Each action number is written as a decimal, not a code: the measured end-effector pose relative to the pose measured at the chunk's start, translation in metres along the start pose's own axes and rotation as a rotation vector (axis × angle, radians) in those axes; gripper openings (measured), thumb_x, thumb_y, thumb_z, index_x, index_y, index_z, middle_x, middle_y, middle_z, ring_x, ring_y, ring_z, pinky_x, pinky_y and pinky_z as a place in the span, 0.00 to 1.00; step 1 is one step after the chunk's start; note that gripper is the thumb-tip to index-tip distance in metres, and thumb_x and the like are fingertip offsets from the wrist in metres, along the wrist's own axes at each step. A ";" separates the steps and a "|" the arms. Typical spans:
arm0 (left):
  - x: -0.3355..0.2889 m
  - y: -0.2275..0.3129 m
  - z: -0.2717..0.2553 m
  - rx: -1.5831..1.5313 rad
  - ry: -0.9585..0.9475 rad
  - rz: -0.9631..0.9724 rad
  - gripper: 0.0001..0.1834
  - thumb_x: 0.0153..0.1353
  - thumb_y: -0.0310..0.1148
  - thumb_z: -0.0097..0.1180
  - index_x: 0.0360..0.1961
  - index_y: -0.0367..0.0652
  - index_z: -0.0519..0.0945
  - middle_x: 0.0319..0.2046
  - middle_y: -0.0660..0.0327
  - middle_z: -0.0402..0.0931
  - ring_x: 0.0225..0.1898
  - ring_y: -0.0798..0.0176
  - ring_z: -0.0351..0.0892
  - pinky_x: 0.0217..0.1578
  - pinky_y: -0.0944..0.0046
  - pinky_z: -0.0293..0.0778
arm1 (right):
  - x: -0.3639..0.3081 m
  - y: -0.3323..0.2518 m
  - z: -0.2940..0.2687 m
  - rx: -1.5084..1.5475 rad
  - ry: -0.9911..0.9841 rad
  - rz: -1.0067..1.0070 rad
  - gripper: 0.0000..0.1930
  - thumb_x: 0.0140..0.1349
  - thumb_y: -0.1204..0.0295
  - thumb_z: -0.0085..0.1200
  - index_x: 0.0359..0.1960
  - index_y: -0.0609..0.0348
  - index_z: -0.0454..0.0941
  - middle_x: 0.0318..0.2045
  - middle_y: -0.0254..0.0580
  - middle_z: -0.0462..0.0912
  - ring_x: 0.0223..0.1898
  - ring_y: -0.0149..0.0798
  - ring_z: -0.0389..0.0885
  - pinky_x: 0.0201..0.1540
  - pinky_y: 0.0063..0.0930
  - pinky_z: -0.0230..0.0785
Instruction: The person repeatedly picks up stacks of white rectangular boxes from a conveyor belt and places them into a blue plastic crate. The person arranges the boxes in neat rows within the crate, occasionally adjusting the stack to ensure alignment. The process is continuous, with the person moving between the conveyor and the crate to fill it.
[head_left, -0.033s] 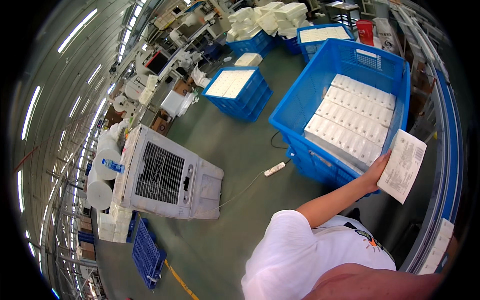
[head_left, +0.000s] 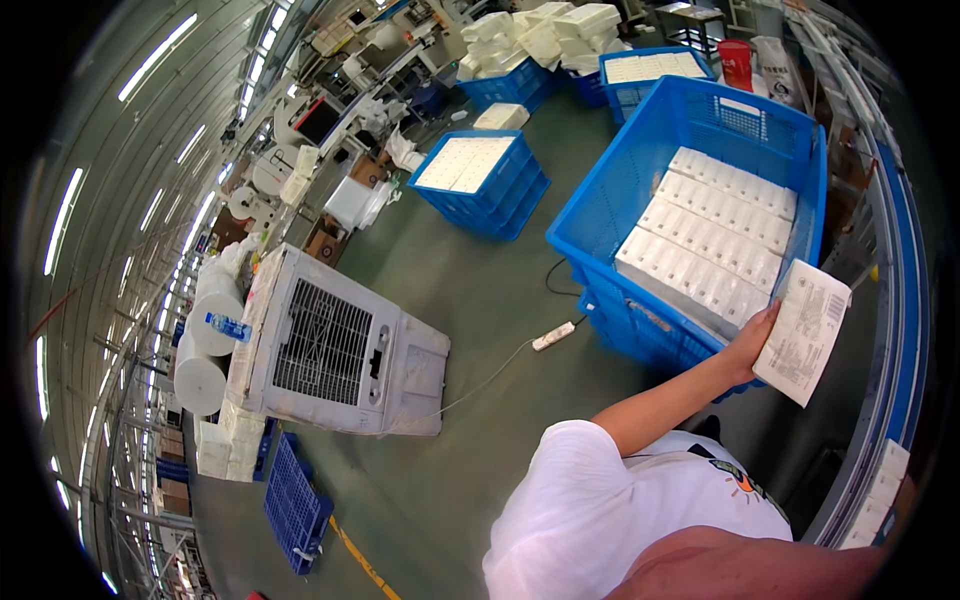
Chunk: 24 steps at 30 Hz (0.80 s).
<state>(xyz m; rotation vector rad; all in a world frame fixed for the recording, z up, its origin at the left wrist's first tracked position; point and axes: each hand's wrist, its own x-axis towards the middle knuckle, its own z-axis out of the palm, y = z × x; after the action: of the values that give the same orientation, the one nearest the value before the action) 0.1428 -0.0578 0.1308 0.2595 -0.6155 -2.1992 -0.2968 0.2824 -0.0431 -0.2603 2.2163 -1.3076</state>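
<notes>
My left hand [head_left: 748, 350] grips the left edge of a flat white tissue pack [head_left: 803, 335]. The pack is tilted, with small print and a barcode on the side that shows. Just beyond it stands a large blue plastic crate [head_left: 590, 215], its inside partly filled with rows of similar white packs [head_left: 715, 230]. Both the hand and the pack are at the crate's near right corner. My right hand is out of sight.
A blue-edged rail [head_left: 897, 300] runs along the right, with white packs [head_left: 878, 490] beside its near end. Left of the crate are a power strip [head_left: 553, 336] with its cable, a grey air cooler [head_left: 400, 375], a blue pallet [head_left: 292, 510] and a filled blue crate [head_left: 480, 210].
The crates and floor things sit very slightly further right in the picture. My left hand keeps its hold on the tissue pack.
</notes>
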 end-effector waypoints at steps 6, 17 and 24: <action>-0.087 0.054 -0.033 0.055 0.133 0.123 0.24 0.69 0.46 0.31 0.58 0.42 0.63 0.49 0.58 0.73 0.47 0.63 0.76 0.46 0.64 0.75 | -0.025 -0.002 0.033 -0.027 -0.024 -0.029 0.36 0.58 0.50 0.53 0.57 0.70 0.62 0.52 0.50 0.71 0.51 0.40 0.73 0.50 0.34 0.66; -0.199 0.109 -0.060 -0.160 0.136 0.192 0.28 0.68 0.49 0.29 0.62 0.44 0.61 0.56 0.57 0.67 0.53 0.56 0.72 0.53 0.53 0.70 | -0.052 0.003 0.058 -0.063 -0.040 -0.079 0.37 0.58 0.50 0.53 0.57 0.70 0.62 0.52 0.51 0.71 0.51 0.41 0.72 0.51 0.34 0.66; -0.215 0.112 -0.060 -0.144 -0.096 0.230 0.39 0.60 0.65 0.29 0.66 0.52 0.54 0.61 0.60 0.60 0.60 0.55 0.63 0.57 0.51 0.63 | -0.056 0.009 0.067 -0.061 -0.039 -0.093 0.37 0.58 0.49 0.53 0.57 0.71 0.61 0.52 0.51 0.71 0.51 0.41 0.72 0.51 0.35 0.66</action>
<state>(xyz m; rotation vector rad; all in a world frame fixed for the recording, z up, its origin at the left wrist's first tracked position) 0.3782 0.0256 0.1323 0.0067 -0.5090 -2.0293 -0.2130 0.2609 -0.0555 -0.4136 2.2367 -1.2737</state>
